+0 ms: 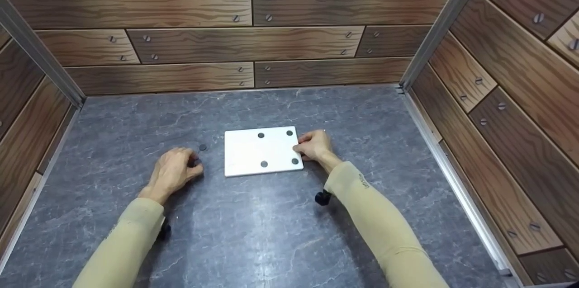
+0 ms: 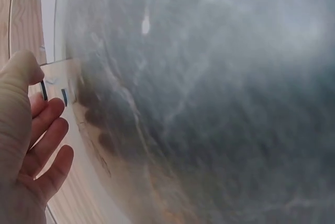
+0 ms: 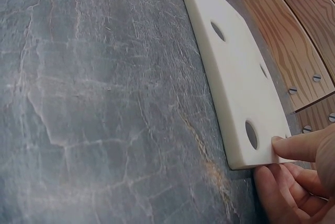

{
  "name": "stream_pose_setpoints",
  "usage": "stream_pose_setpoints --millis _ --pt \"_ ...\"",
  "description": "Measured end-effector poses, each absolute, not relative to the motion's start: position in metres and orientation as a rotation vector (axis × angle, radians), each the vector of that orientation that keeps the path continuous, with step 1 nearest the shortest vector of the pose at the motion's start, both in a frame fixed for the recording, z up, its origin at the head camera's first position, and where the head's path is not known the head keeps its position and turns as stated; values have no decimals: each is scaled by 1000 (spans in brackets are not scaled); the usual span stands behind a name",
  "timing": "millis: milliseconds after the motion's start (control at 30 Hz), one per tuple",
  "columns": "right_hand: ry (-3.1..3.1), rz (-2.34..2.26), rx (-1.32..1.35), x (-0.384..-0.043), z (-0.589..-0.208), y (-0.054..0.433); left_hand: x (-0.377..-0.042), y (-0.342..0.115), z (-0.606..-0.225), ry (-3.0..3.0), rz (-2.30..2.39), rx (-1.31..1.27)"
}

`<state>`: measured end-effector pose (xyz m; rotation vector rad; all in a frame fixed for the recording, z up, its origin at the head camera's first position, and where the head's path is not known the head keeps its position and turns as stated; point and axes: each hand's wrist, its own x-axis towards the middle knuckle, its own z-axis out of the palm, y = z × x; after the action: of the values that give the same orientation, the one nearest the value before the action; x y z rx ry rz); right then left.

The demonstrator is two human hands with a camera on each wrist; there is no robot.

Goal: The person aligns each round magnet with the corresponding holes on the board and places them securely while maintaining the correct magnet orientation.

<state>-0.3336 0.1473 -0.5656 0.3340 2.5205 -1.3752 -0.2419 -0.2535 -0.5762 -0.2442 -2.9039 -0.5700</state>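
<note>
A white rectangular board (image 1: 246, 152) with several dark round spots lies flat on the floor-like grey surface. My right hand (image 1: 315, 144) grips its right edge, thumb (image 3: 293, 147) on the top face and the other fingers curled at the side. To the left of the board, my left hand (image 1: 174, 168) pinches a small thin black disc (image 2: 43, 90) between thumb and forefinger, the other fingers loosely bent. A second black disc (image 1: 202, 147) rests on the surface just beyond the left fingertips, and it shows edge-on in the left wrist view.
Wood-patterned panels (image 1: 190, 44) stand at the back and on both sides, framed by metal strips (image 1: 466, 188). The grey marbled surface (image 1: 253, 224) reaches toward me between the two sleeved forearms.
</note>
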Motion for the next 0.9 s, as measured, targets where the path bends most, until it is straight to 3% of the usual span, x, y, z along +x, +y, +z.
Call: stream_pose_setpoints --millis 900 --pt "2546 -1332 330 -333 -567 147 -249 -224 -554 -2984 -614 -277"
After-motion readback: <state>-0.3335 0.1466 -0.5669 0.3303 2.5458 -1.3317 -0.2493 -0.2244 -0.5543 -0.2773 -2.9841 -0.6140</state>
